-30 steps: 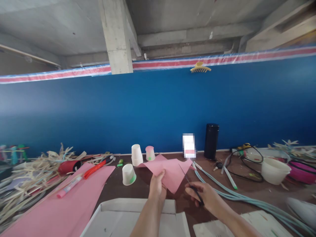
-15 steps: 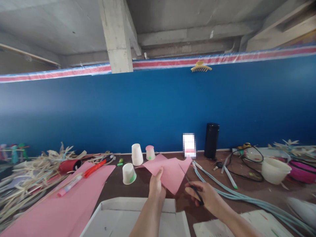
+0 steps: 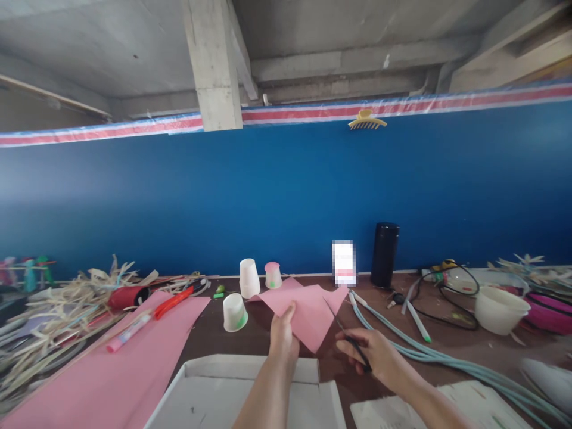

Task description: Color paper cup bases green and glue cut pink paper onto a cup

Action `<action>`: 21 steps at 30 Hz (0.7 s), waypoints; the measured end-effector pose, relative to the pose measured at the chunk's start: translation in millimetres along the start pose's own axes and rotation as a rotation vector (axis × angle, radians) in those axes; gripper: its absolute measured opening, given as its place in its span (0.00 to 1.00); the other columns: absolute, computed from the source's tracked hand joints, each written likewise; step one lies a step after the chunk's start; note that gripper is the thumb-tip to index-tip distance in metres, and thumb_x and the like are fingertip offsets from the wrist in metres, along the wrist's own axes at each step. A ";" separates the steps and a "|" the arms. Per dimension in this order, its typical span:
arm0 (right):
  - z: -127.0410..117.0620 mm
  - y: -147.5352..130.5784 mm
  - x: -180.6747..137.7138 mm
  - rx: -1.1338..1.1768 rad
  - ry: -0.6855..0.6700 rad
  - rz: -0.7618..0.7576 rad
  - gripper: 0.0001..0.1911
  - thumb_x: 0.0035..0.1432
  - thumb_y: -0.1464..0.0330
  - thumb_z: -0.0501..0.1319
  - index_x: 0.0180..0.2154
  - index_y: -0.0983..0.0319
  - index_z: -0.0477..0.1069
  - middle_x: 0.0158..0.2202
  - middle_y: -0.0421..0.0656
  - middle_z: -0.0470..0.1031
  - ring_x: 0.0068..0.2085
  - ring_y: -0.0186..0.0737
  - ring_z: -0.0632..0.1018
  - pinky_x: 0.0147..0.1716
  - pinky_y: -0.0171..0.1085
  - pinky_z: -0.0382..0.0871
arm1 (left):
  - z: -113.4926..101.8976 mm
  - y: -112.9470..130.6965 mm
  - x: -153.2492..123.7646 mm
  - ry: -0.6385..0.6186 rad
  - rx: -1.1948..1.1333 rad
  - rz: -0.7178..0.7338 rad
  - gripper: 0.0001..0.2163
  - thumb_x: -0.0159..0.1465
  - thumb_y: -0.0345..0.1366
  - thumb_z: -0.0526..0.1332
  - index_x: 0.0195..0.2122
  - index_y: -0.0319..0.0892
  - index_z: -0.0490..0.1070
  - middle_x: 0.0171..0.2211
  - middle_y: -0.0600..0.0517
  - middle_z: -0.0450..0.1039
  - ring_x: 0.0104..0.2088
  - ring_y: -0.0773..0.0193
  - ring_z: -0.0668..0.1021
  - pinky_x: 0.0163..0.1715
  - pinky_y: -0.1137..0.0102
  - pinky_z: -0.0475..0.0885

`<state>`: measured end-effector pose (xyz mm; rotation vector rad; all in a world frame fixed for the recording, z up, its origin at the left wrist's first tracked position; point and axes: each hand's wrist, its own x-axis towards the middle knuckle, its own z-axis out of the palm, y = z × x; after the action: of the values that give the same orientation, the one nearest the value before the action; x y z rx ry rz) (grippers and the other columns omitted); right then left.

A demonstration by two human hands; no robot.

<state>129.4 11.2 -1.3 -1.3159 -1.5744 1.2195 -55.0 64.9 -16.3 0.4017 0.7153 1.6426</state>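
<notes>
My left hand [image 3: 283, 336] pinches the near edge of a folded pink paper sheet [image 3: 310, 308] and holds it up over the brown table [image 3: 259, 336]. My right hand [image 3: 373, 353] grips black-handled scissors [image 3: 347, 335], whose blades point up at the sheet's right edge. Both hands hover just beyond an open white cardboard box [image 3: 232, 393].
A large pink sheet [image 3: 107, 381] with a pink marker [image 3: 127, 333] lies at left beside dry straw strips [image 3: 49, 322]. White paper cups [image 3: 248, 278] and a black cylinder [image 3: 384, 255] stand by the blue wall. Pale green tubes [image 3: 429, 354], cables and a white bowl [image 3: 500, 310] are at right.
Hands, paper and scissors stay almost where they were; the view has shifted slightly.
</notes>
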 end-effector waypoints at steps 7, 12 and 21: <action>-0.6 1.9 0.9 -0.005 -0.016 -0.001 0.19 0.47 0.54 0.63 0.32 0.64 0.73 0.19 0.37 0.68 0.19 0.30 0.68 0.19 0.30 0.56 | 2.2 2.7 -2.2 -0.030 0.062 0.016 0.17 0.52 0.30 0.67 0.43 0.36 0.70 0.39 0.41 0.76 0.37 0.57 0.78 0.38 0.67 0.73; -2.3 -1.1 -0.3 -0.042 -0.015 -0.033 0.20 0.48 0.52 0.62 0.30 0.64 0.73 0.19 0.37 0.68 0.19 0.30 0.68 0.20 0.30 0.57 | 4.2 3.4 -4.4 -0.050 0.098 0.000 0.16 0.52 0.30 0.67 0.43 0.35 0.70 0.39 0.41 0.76 0.38 0.57 0.78 0.38 0.67 0.72; -3.6 -13.8 -4.5 -0.081 -0.002 -0.018 0.20 0.49 0.51 0.61 0.27 0.63 0.72 0.18 0.37 0.67 0.18 0.30 0.67 0.19 0.30 0.56 | 3.4 3.5 -4.7 -0.057 0.101 -0.037 0.18 0.52 0.30 0.67 0.44 0.35 0.69 0.41 0.40 0.75 0.40 0.56 0.78 0.39 0.67 0.73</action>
<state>129.8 7.2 13.1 -1.3493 -1.6488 1.1574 -54.6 60.9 -10.9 0.5029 0.7609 1.5589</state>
